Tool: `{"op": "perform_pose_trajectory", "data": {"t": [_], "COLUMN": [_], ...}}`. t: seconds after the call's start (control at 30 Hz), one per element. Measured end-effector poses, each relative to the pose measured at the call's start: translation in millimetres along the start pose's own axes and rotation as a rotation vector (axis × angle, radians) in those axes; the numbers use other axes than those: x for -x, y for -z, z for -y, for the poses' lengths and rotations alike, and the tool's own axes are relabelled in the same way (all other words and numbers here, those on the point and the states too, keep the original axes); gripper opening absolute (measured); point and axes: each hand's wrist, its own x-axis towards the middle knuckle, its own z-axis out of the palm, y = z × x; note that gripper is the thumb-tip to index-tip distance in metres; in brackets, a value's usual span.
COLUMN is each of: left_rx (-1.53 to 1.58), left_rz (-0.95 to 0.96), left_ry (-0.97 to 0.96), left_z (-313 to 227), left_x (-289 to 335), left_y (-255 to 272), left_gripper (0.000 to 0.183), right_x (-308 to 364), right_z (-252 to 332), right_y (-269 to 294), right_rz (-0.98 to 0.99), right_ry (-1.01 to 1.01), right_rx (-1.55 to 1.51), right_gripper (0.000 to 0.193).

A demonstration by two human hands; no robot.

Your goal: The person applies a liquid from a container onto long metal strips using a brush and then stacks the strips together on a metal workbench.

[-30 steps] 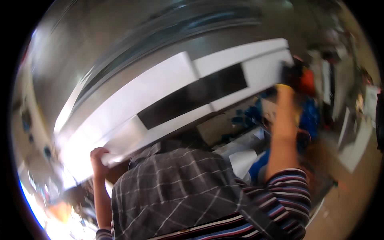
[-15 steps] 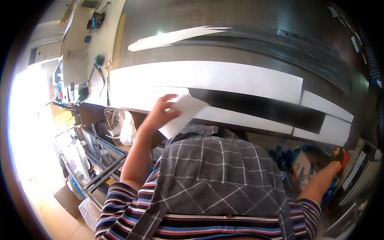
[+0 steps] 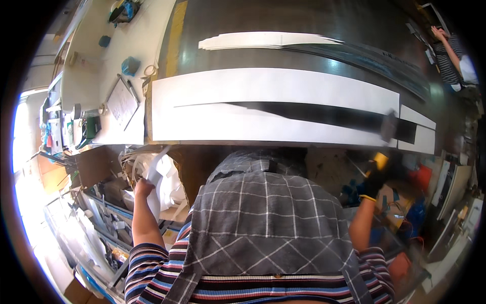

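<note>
At the left, my left hand point(image 3: 144, 189) is closed on the edge of a curled white sheet point(image 3: 161, 177), over a box of crumpled white scraps point(image 3: 174, 195). My right hand point(image 3: 375, 183) wears a black glove with a yellow cuff. It grips a tool with a yellow handle point(image 3: 380, 160), and the tool's broad grey head point(image 3: 389, 126) is blurred above the right end of the table. Beneath that head lie long white strips point(image 3: 273, 83) and a dark band point(image 3: 334, 115) between them.
Farther back on the dark table point(image 3: 243, 15) lies a stack of narrow white strips point(image 3: 253, 40). A clipboard point(image 3: 122, 104) and a tape roll point(image 3: 150, 70) rest at the left. Another person's arm point(image 3: 448, 50) shows at the far right. Racks of offcuts point(image 3: 86, 233) stand at the lower left.
My left hand has moved left and down from the table to the scrap box with the sheet. My right hand has risen from the lower right to the table edge with the tool.
</note>
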Motion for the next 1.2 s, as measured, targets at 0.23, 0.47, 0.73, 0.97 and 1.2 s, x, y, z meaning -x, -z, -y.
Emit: {"op": "perform_pose_trajectory", "data": {"t": [0.23, 0.47, 0.73, 0.97, 1.2], "left_rx": [0.401, 0.736, 0.944, 0.997, 0.828], "left_rz": [-0.152, -0.203, -0.108, -0.324, -0.499], "left_ry": [-0.128, -0.309, -0.489, -0.911, -0.959], "left_z": [67.1, 17.5, -34.0, -142.1, -248.7], "left_x": [-66.0, 5.8, 42.9, 1.3, -20.7], "left_y": [-126.8, -141.5, -74.7, 54.4, 67.4], "left_gripper": [0.052, 0.043, 0.035, 0.024, 0.060], "right_x": [134.5, 203.6, 182.3, 60.6, -70.5], "right_z": [223.0, 431.4, 414.7, 379.6, 282.8], "right_y": [-139.3, -241.0, -214.2, -138.1, -113.3], "right_rz": [0.497, 0.861, 0.821, 0.484, 0.280], "right_ry": [0.273, 0.519, 0.345, 0.204, -0.097], "right_rx": [-0.051, -0.044, -0.023, 0.102, -0.019], "right_gripper": [0.055, 0.048, 0.037, 0.041, 0.041]}}
